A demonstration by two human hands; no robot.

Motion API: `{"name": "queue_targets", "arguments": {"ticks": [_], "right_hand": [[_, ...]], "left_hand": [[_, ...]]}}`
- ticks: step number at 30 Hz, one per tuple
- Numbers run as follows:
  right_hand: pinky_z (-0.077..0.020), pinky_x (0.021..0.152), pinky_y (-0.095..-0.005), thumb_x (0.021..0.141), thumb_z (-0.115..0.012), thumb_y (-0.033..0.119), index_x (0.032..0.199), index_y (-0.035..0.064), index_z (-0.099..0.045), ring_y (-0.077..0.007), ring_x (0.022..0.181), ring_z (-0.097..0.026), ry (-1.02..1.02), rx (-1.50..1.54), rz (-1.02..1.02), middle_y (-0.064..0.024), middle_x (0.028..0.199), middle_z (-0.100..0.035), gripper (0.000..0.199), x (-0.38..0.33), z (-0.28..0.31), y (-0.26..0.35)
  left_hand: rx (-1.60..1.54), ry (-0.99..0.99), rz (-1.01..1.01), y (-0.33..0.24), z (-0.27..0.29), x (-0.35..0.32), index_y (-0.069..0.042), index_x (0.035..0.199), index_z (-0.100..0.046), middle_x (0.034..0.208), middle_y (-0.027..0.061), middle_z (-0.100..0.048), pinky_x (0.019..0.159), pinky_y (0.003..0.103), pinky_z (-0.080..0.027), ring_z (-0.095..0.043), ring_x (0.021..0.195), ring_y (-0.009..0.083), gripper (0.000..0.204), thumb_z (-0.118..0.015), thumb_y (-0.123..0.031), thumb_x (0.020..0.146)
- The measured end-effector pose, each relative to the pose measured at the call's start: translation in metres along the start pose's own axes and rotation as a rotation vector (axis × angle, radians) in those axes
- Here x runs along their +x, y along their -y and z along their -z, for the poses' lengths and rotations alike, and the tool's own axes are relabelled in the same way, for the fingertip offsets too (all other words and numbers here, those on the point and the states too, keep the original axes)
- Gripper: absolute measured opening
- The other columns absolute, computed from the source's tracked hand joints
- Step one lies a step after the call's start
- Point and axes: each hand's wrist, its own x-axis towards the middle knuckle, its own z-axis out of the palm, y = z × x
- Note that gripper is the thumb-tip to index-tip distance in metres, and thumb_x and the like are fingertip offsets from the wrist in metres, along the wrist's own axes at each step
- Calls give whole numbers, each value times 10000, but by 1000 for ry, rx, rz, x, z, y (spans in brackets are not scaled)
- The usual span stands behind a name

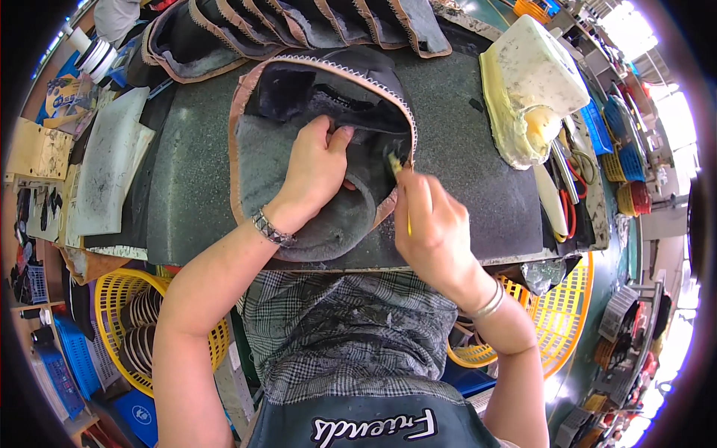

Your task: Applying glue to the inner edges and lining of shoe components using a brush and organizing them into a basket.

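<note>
A dark shoe upper point(261, 164) with grey fuzzy lining, a tan border and a whip-stitched edge lies spread on the dark work board. My left hand point(312, 168) is closed on a fold of it near the middle, with thumb and forefinger together. In my right hand point(433, 224) is a small brush point(394, 163) with a yellowish handle. Its dark tip touches the upper's inner side by the right stitched edge. The lower part of the handle is mostly hidden by my fingers.
Several similar uppers point(299, 26) overlap along the back. A white plastic container point(541, 63) crusted with cream-coloured glue stands at the right, beside scissors point(571, 213) with red handles. White slabs point(112, 164) lie at the left. Yellow baskets point(112, 291) stand below the table edge.
</note>
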Motion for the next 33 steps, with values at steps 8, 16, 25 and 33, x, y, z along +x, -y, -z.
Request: {"name": "queue_targets", "arguments": {"ticks": [8,16,25,33], "right_hand": [[-495,561,-313,806,-563,-16,934,6,-542,-301,644,-643,-297,341,-31,-173,728,-614,131,17,-5,-29],[-486,554,-289,811,-566,-13,948,8,-553,-262,633,-645,-266,353,-46,-161,743,-622,140,24,-1,-40],[-459,596,-198,839,-584,27,941,-11,-598,-46,703,-563,-78,685,-375,-41,792,-630,111,16,28,-50],[-499,729,-242,788,-562,-74,970,-22,-629,-157,856,-637,115,518,-112,-104,927,-659,201,7,77,-59]], "left_hand": [[-26,26,-149,-1,-4,-28,91,1043,-454,735,130,-545,612,332,-453,-546,634,271,415,-598,-231,825],[769,426,-531,-17,15,-40,-18,1196,-488,980,144,-453,790,355,-421,-480,921,305,670,-731,-353,669],[411,541,-496,-34,1,46,-2,958,-622,815,194,-628,688,353,-472,-625,775,312,195,-592,-94,789],[1256,1075,-567,-109,-40,79,-9,929,-643,873,159,-651,706,382,-465,-618,794,286,349,-586,-338,827]]}}
